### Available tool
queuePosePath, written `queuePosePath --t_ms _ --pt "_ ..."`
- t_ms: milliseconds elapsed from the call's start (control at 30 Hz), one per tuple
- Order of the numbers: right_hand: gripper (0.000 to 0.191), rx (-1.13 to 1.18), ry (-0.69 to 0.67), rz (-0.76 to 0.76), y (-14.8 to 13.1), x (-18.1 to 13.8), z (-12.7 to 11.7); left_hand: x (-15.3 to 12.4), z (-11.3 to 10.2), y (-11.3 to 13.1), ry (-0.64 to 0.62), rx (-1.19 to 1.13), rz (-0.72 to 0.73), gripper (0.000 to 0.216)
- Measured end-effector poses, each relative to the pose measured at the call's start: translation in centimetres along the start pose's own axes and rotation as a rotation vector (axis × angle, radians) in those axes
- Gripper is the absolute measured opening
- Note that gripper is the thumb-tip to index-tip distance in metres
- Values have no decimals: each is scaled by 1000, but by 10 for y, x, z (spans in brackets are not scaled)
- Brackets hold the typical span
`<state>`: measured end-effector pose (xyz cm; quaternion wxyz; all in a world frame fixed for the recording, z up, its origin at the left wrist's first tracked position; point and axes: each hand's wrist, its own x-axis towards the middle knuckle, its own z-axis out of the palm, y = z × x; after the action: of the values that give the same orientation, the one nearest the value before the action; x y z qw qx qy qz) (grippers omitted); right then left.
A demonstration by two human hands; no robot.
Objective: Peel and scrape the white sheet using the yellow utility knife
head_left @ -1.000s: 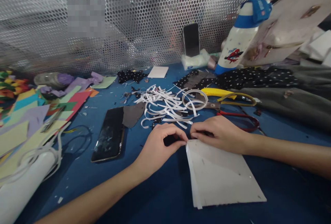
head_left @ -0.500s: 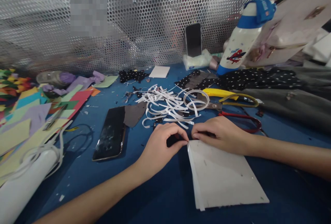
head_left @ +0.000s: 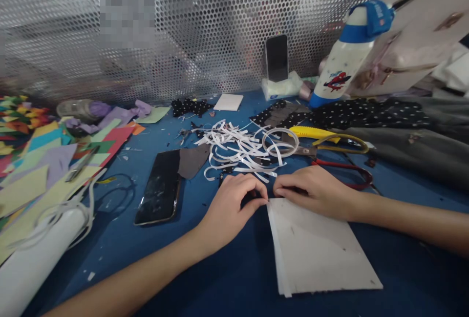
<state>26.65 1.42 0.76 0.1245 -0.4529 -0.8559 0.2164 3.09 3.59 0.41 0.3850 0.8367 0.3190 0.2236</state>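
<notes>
A stack of white paper sheets (head_left: pixel 318 251) lies on the blue table (head_left: pixel 227 278) in front of me. My left hand (head_left: pixel 230 209) is curled, its thumb and fingertips pinching the stack's far left corner. My right hand (head_left: pixel 315 191) rests fingers-down along the stack's far edge, pressing it against the table. Just beyond both hands lies a heap of white paper strips (head_left: pixel 238 151).
A black phone (head_left: pixel 160 186) lies left of my hands beside a grey scrap. Yellow-handled scissors (head_left: pixel 326 137) and red-handled scissors (head_left: pixel 348 173) lie behind my right hand. Coloured paper sheets (head_left: pixel 47 160) and a white roll (head_left: pixel 32 258) fill the left. A bottle (head_left: pixel 344 63) and second phone (head_left: pixel 276 57) stand by the mesh wall.
Both hands keep their place at the stack's far edge; only the camera view shifted slightly. My left fingers closed a little tighter on the corner.
</notes>
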Motion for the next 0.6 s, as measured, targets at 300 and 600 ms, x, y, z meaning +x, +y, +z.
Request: queuePosePath --t_ms 300,600 --pt "29 -5 10 10 2 2 0 -11 0 4 83 -11 147 14" --pt "27 12 33 8 0 0 1 -18 -3 8 51 19 332 13"
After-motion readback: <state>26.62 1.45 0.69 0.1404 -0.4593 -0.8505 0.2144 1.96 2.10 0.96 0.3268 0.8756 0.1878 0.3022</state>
